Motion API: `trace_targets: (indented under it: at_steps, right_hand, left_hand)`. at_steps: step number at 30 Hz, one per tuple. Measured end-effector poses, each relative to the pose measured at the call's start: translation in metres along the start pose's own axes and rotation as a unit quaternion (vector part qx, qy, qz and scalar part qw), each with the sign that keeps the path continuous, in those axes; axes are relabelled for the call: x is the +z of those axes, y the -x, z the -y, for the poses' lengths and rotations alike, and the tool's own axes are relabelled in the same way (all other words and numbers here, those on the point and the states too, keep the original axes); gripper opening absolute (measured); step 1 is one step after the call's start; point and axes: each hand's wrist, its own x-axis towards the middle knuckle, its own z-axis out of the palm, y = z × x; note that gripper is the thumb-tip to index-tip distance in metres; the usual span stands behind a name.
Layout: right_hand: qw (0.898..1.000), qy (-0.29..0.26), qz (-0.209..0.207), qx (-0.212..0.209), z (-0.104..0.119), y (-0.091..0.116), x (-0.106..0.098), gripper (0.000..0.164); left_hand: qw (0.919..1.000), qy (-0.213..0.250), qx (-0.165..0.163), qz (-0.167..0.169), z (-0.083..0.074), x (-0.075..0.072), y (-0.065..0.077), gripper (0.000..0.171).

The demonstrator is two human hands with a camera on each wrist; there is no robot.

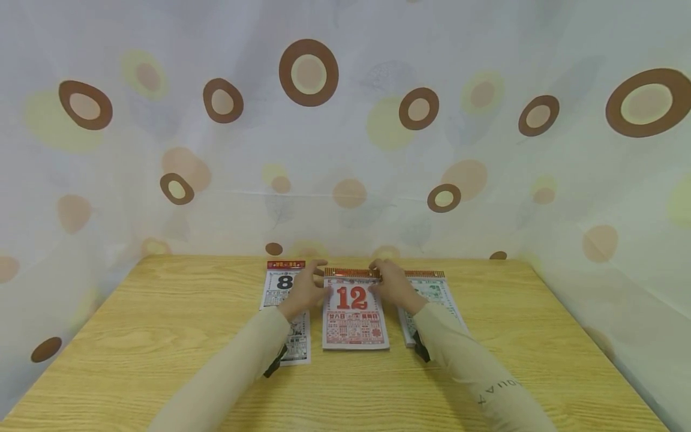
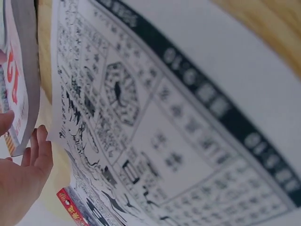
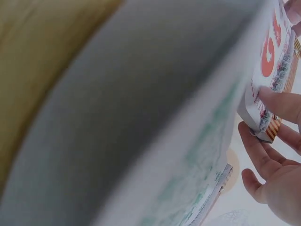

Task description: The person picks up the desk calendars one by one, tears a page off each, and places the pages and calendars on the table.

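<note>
A thick tear-off calendar (image 1: 355,327) with a large red 12 sits in the middle, its header striped orange and red. My left hand (image 1: 305,291) grips its upper left side; in the left wrist view the thumb lies over the page and the fingers (image 2: 43,150) are at its edge. At the upper right, my right hand (image 1: 396,287) pinches it, thumb on the page and fingers (image 3: 256,150) beneath the edge in the right wrist view. Left of it lies a calendar with a black 8 (image 1: 284,282), partly under my left hand. A green-printed calendar (image 1: 432,292) lies right, partly covered by my right arm.
The three calendars stand in a row on a wood-grain table (image 1: 189,318), near its back edge. A pale cloth (image 1: 345,144) with brown and peach circles hangs behind and along both sides.
</note>
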Motion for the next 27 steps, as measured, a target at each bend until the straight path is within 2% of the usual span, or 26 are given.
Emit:
trace_targets:
  at_steps: [6, 11, 14, 15, 21, 22, 27]
  right_hand:
    - [0.999, -0.045, -0.021, -0.016, -0.001, 0.001, -0.003, 0.037]
    - [0.996, -0.063, -0.044, -0.042, -0.002, 0.004, -0.009, 0.033]
    - [0.995, -0.064, -0.06, -0.056, -0.002, 0.006, -0.012, 0.031]
    - [0.994, -0.065, -0.066, -0.059, -0.002, 0.006, -0.013, 0.031]
    - [0.987, -0.079, -0.104, -0.091, -0.001, 0.01, -0.017, 0.028]
    - [0.986, -0.082, -0.108, -0.097, -0.001, 0.011, -0.018, 0.028]
    - [0.983, -0.093, -0.12, -0.104, 0.005, 0.018, -0.024, 0.029]
  left_hand:
    - [0.9998, 0.017, -0.006, -0.001, -0.002, -0.005, 0.0, 0.063]
    - [0.9998, 0.02, 0.002, 0.005, -0.007, -0.01, -0.001, 0.061]
    - [0.9997, 0.02, 0.012, 0.011, -0.01, -0.014, 0.0, 0.06]
    - [0.9996, 0.023, 0.011, 0.015, -0.016, -0.016, 0.003, 0.06]
    - [0.9978, 0.037, 0.041, 0.035, -0.025, -0.024, 0.006, 0.051]
    - [0.9975, 0.038, 0.046, 0.038, -0.022, -0.025, 0.003, 0.049]
    - [0.9958, 0.042, 0.057, 0.058, -0.025, -0.03, 0.003, 0.045]
